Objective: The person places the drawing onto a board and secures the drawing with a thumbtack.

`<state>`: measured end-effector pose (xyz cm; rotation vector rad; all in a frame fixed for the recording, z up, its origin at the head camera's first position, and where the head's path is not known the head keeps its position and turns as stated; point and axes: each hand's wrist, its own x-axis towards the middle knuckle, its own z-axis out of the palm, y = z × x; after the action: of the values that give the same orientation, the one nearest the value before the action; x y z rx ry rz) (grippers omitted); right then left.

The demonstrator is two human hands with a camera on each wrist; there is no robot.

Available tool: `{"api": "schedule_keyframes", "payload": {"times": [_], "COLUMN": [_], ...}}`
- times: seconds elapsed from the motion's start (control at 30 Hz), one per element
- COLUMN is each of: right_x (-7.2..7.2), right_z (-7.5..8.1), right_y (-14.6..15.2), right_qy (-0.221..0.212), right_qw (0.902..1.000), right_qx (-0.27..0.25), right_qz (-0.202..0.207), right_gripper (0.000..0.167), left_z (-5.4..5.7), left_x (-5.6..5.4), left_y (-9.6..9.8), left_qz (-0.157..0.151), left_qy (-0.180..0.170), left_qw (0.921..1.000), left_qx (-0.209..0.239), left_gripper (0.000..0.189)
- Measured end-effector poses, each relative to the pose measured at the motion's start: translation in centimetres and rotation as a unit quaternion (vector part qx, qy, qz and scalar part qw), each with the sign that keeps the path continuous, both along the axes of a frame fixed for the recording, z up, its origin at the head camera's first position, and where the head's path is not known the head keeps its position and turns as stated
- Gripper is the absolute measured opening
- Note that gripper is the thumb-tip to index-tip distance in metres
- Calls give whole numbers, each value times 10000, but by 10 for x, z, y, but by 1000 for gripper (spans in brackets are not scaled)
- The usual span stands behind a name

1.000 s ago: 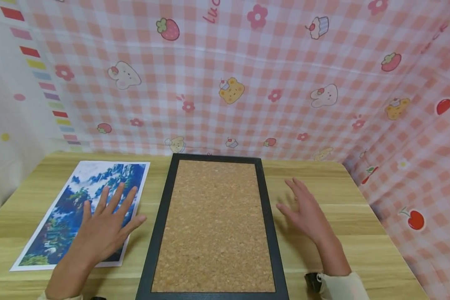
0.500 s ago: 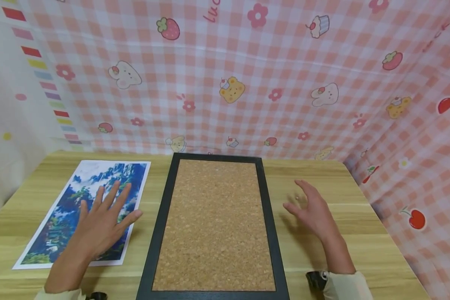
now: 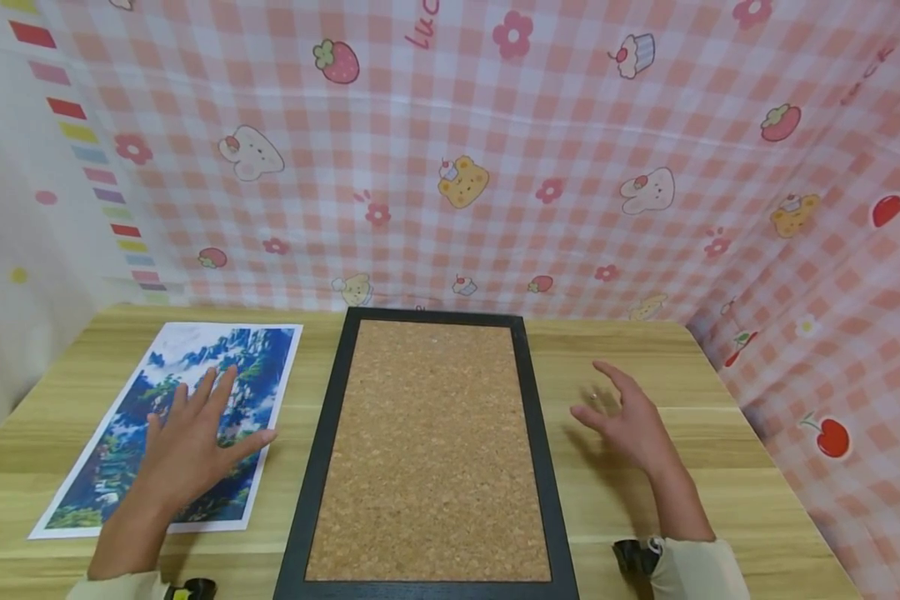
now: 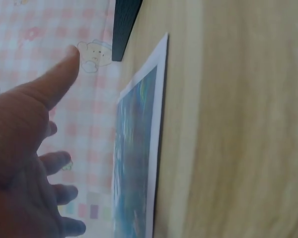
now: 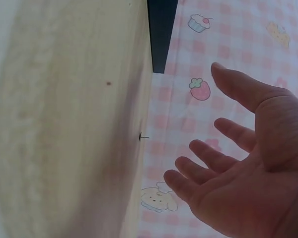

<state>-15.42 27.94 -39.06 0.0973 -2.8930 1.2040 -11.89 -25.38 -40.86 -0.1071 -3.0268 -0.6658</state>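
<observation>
A rectangular board of speckled tan-brown cork (image 3: 429, 450) sits in a plain black frame (image 3: 542, 467). The paper print (image 3: 176, 421) beside it shows deep blue and green mountains with white cloud, edged by a white border. The wooden table (image 3: 727, 467) is pale yellow-brown with streaked grain. The cloth backdrop (image 3: 570, 150) is pink-and-white gingham dotted with red strawberries, cherries, pink flowers, yellow bears, white rabbits and cupcakes. The sleeve cuff (image 3: 697, 571) is cream.
</observation>
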Motion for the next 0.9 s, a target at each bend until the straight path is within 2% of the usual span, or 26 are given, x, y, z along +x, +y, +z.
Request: {"api": "schedule_keyframes", "payload": {"times": [0.27, 0.5, 0.7, 0.9], "right_x": [-3, -4, -4, -6], "right_z": [-4, -8, -11, -12], "right_y": [10, 17, 19, 22], "right_qy": [-285, -386, -539, -729], "right_qw": [9990, 9978, 9963, 9949], "right_qx": [-342, -533, -663, -695], "right_qz": [-1, 54, 18, -34], "right_gripper": [84, 88, 91, 93], "left_z": [1, -1, -6, -7], "left_x": [-2, -2, 0, -1], "left_y": [-14, -26, -37, -49], "left_qz": [310, 709, 916, 1152], "left_qy": [-25, 66, -191, -190], "left_qw": [9986, 9970, 9951, 9930], "left_qx": [438, 294, 310, 187], "left_gripper": [108, 108, 105, 95]}}
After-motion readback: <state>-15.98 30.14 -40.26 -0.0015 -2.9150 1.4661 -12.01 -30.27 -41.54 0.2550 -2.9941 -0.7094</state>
